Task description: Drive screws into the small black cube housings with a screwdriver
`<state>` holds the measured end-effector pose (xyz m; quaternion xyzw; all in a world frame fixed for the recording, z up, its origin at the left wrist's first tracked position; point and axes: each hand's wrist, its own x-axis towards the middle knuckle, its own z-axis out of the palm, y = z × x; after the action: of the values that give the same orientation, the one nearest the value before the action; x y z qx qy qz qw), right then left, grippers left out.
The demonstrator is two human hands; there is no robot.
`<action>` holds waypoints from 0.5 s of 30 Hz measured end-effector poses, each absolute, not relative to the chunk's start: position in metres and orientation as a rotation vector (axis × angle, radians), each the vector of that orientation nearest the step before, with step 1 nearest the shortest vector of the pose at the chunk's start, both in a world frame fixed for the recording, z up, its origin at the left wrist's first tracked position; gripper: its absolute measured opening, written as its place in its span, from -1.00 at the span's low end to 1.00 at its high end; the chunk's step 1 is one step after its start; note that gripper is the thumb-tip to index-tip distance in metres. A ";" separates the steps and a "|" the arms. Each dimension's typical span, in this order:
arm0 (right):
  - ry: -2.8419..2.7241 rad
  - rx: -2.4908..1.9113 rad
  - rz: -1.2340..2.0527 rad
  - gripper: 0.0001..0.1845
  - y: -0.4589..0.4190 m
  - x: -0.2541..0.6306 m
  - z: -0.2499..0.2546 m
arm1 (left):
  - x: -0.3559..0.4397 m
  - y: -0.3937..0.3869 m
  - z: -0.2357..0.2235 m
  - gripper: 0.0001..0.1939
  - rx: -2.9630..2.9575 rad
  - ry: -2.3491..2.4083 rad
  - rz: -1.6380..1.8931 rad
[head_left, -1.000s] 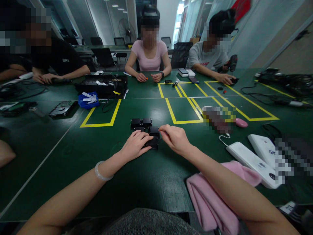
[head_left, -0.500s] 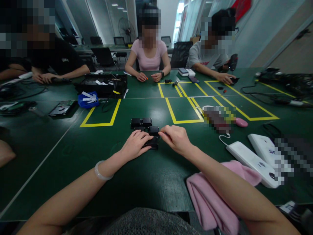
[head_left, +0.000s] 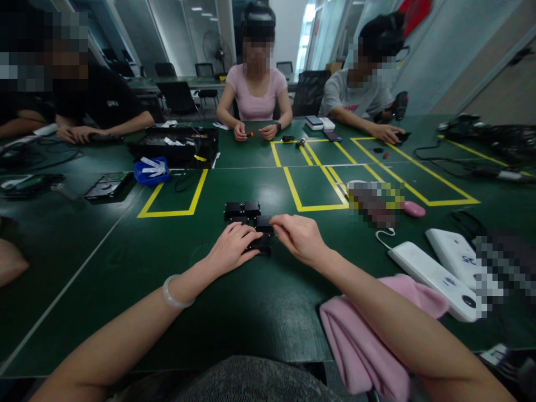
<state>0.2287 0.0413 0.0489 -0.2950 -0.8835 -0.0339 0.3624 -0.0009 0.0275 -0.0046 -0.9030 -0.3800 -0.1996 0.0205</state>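
Note:
A cluster of small black box-shaped blocks [head_left: 252, 208] with shiny dots at their corners lies on the green table. My left hand [head_left: 233, 244] rests over the near left of the cluster, fingers stretched out across the tops and thumb by the front edge, hiding some blocks. At the cluster's right edge, my right hand [head_left: 302, 237] is closed in a pinch, its fingertips against the side of a black block [head_left: 263, 224]. Whatever is between those fingertips is too small or hidden to make out.
Yellow tape [head_left: 322, 208] marks the green table [head_left: 268, 312]. A pink cloth [head_left: 360, 340] lies under my right forearm, near white power banks [head_left: 433, 279] and a pink mouse [head_left: 414, 209]. Farther left are a blue tray [head_left: 151, 177], a hard drive [head_left: 108, 185] and a black case [head_left: 180, 145]. Several people sit around.
My hands and the black blocks stay almost in place; my right fingertips shift very slightly. Across the table, a person's hand has lifted a small orange-tipped item a little.

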 end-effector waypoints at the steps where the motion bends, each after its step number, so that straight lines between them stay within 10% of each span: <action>1: -2.281 -0.756 -0.090 -0.67 0.041 0.229 0.049 | -0.001 0.027 -0.005 -0.65 -2.801 -1.180 -0.623; 15: -2.270 -0.792 -0.163 -0.65 0.042 0.229 0.051 | -0.001 0.027 -0.003 -0.65 -2.780 -1.157 -0.607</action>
<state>0.2290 0.0417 0.0508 -0.3071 -0.8797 -0.0631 0.3576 -0.0010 0.0271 -0.0029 -0.9044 -0.3766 -0.1974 0.0350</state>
